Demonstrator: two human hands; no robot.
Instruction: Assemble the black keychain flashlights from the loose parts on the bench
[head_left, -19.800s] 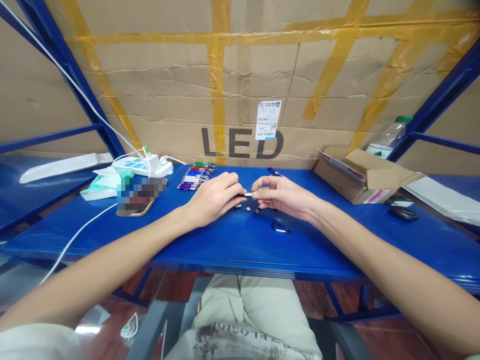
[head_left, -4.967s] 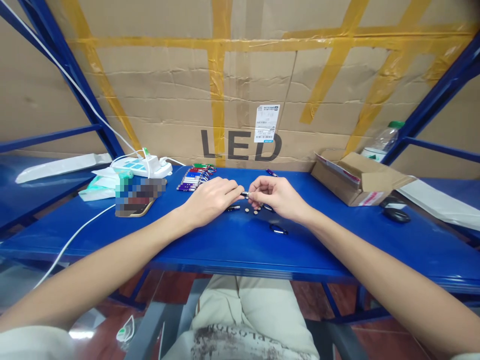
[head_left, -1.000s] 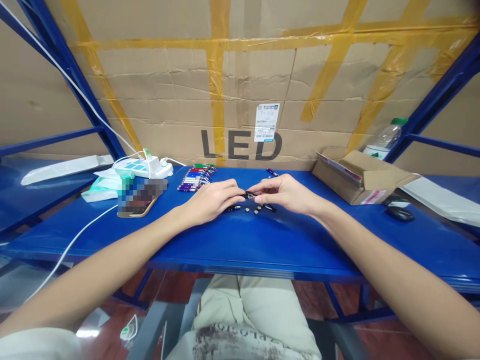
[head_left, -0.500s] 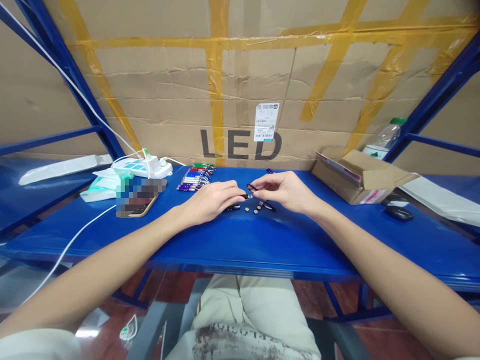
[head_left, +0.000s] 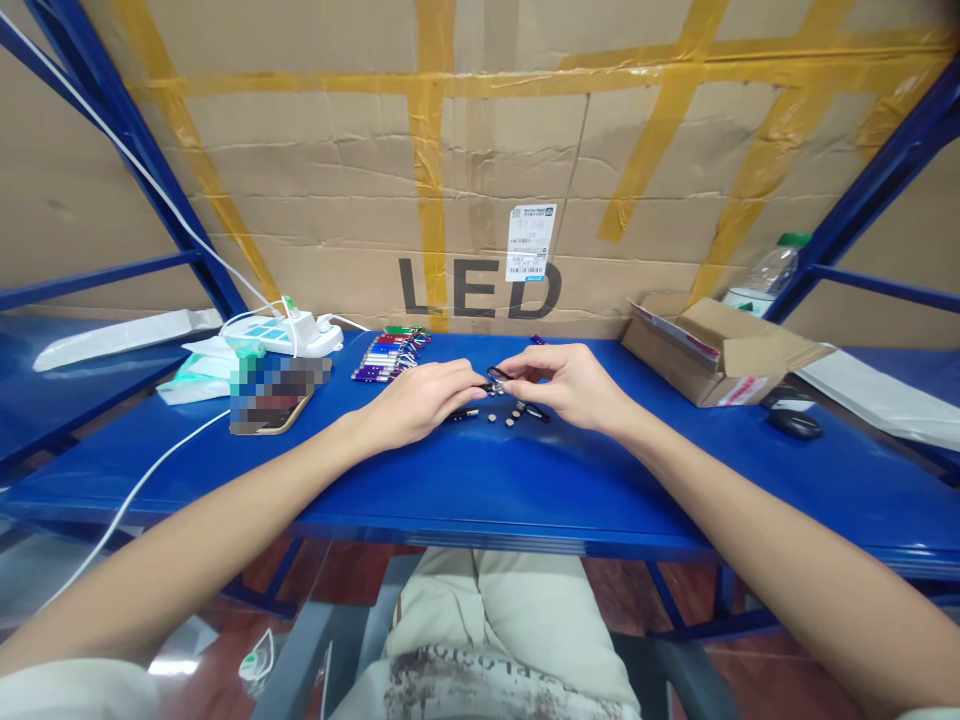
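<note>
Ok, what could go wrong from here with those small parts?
The small, round, pale discs lie loose on the blue table near the right hand; a brush from it might scatter them. The black, looped clip in that hand protrudes from a narrow pinch and could slip. The slim, black, silver-tipped tube is mostly hidden by the left hand, so a slip might go unnoticed.

"LED" on cardboard (head_left: 322, 200); shirt (head_left: 480, 690) lettering unclear

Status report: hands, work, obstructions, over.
Left hand gripping black tube. Right hand pinching black carabiner at tube's end. Loose discs, second carabiner lying close by.
</note>
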